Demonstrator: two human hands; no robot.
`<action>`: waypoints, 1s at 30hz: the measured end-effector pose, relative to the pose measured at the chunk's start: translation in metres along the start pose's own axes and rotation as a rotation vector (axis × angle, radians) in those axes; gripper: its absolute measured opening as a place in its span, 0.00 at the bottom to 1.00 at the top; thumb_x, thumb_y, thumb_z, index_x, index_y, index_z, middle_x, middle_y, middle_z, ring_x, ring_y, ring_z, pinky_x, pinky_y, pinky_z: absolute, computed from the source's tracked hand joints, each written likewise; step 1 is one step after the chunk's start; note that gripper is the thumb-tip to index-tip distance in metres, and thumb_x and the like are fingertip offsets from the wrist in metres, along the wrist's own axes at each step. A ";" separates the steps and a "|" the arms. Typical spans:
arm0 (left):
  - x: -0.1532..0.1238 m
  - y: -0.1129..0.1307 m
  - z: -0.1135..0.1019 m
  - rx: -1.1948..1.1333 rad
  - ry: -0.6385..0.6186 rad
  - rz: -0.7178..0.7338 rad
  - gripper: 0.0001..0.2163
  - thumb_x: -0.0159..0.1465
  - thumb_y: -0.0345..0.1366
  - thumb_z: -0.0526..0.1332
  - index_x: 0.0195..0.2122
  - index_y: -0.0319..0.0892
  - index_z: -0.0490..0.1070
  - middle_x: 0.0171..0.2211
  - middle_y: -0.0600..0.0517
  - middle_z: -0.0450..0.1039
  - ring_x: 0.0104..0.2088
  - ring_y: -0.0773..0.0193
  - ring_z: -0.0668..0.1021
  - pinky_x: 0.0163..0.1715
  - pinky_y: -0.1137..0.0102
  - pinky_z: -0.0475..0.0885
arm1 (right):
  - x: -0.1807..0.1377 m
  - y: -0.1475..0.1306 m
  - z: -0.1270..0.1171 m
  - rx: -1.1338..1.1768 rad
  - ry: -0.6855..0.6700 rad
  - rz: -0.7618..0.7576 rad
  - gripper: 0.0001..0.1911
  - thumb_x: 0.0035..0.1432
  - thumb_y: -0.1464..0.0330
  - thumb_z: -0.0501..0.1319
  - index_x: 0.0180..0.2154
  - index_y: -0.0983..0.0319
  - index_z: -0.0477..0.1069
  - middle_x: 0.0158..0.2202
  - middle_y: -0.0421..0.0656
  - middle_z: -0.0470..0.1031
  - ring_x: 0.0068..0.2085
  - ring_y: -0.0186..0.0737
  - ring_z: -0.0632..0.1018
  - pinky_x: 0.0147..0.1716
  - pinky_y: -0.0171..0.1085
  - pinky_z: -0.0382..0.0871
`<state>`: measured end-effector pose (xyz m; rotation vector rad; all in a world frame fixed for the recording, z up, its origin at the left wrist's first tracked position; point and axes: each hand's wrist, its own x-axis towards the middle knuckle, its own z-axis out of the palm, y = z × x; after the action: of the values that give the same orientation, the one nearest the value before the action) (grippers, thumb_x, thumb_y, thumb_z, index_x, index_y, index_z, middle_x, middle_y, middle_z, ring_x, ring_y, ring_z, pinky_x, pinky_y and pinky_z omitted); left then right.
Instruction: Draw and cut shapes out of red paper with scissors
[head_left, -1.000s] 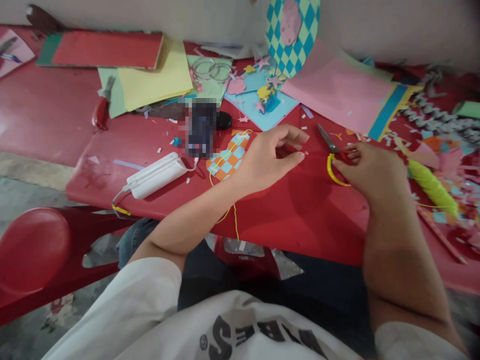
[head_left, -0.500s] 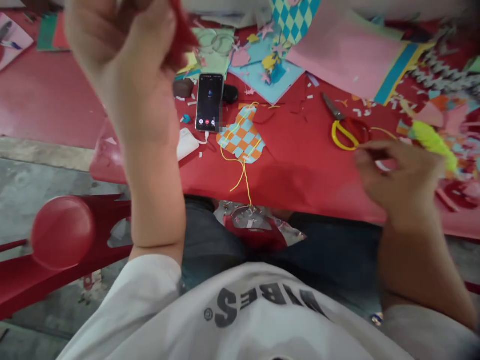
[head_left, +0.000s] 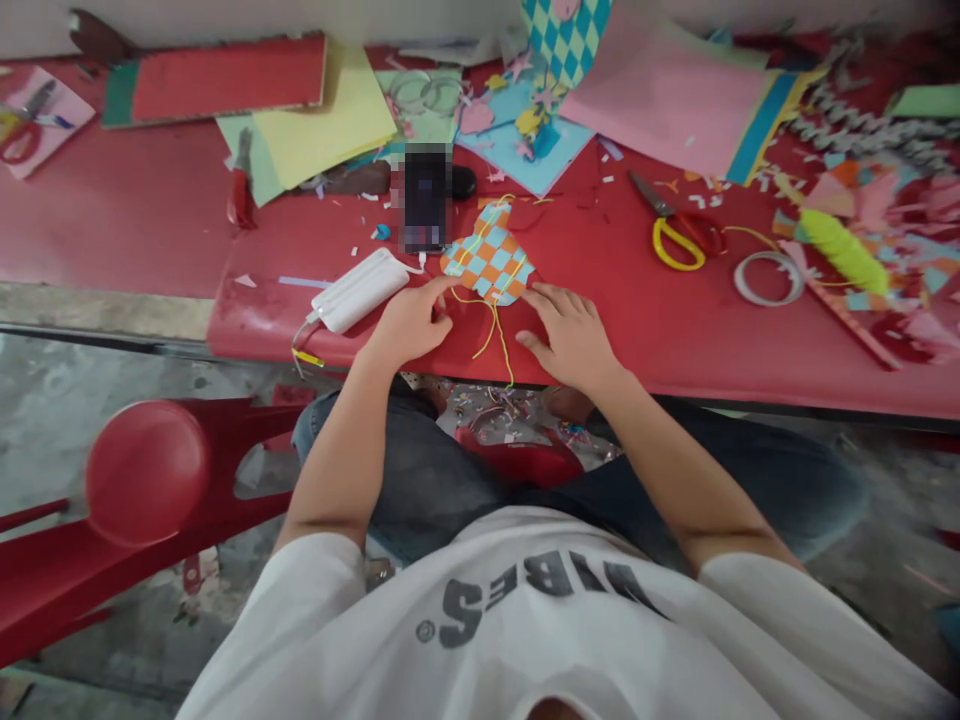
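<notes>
A woven paper piece (head_left: 491,255), checked in orange and light blue and shaped like a fish, lies flat on the red table. Yellow string (head_left: 504,345) runs over it, with its loose ends hanging toward the table's front edge. At the piece's lower left edge is my left hand (head_left: 412,320), index finger stretched out and thumb apart, gripping nothing. On the opposite side, my right hand (head_left: 574,335) rests with fingers spread and fingertips at the piece's right edge. Whether the fingertips press on the paper or only the table, I cannot tell.
A phone (head_left: 426,200) is cabled to a white power bank (head_left: 364,290) on the left. Scissors (head_left: 679,230), a tape roll (head_left: 769,278) and a yellow yarn bundle (head_left: 844,250) lie right. Coloured paper (head_left: 322,120) and a red board (head_left: 229,78) sit behind. A red chair (head_left: 146,472) stands left.
My left hand has come down from high on the left, where a blurred red thing showed at its fingers. My right hand has moved left from near the scissors to the woven piece.
</notes>
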<state>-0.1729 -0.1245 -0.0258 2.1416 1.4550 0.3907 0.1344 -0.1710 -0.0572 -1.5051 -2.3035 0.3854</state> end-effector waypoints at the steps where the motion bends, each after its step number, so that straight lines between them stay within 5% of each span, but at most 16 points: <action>1: 0.004 0.001 -0.002 0.042 -0.029 -0.008 0.33 0.65 0.29 0.62 0.73 0.44 0.74 0.39 0.49 0.83 0.39 0.54 0.81 0.49 0.60 0.77 | 0.002 0.007 -0.001 -0.031 -0.006 0.014 0.36 0.79 0.46 0.54 0.76 0.59 0.66 0.77 0.56 0.69 0.74 0.69 0.71 0.70 0.70 0.67; 8: 0.006 0.001 -0.007 0.059 -0.090 0.011 0.24 0.67 0.30 0.62 0.64 0.47 0.82 0.41 0.48 0.85 0.39 0.52 0.82 0.48 0.59 0.76 | -0.014 0.047 -0.013 -0.088 0.029 0.101 0.37 0.78 0.45 0.53 0.74 0.61 0.67 0.76 0.57 0.70 0.74 0.68 0.71 0.72 0.67 0.64; 15: -0.004 -0.008 -0.017 -0.019 -0.121 -0.057 0.15 0.67 0.30 0.63 0.52 0.47 0.83 0.39 0.49 0.83 0.38 0.54 0.81 0.42 0.61 0.72 | 0.003 0.029 -0.004 -0.127 -0.009 0.035 0.40 0.78 0.40 0.49 0.76 0.58 0.66 0.79 0.55 0.66 0.75 0.71 0.68 0.72 0.69 0.63; 20: -0.010 -0.014 -0.027 -0.017 -0.175 -0.099 0.16 0.67 0.30 0.62 0.54 0.49 0.81 0.42 0.50 0.83 0.41 0.52 0.82 0.42 0.60 0.72 | 0.020 0.024 0.001 -0.122 -0.085 -0.046 0.43 0.78 0.38 0.46 0.79 0.55 0.61 0.82 0.52 0.60 0.81 0.69 0.60 0.78 0.70 0.54; 30: -0.026 -0.024 -0.040 -0.024 -0.247 -0.051 0.20 0.63 0.30 0.63 0.54 0.48 0.82 0.49 0.49 0.84 0.47 0.52 0.83 0.49 0.60 0.75 | 0.015 0.039 -0.007 -0.117 -0.075 -0.009 0.38 0.78 0.40 0.52 0.73 0.58 0.68 0.80 0.55 0.61 0.79 0.72 0.62 0.75 0.69 0.58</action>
<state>-0.2215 -0.1312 -0.0055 2.0468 1.3537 0.1181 0.1644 -0.1416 -0.0650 -1.5588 -2.4287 0.3152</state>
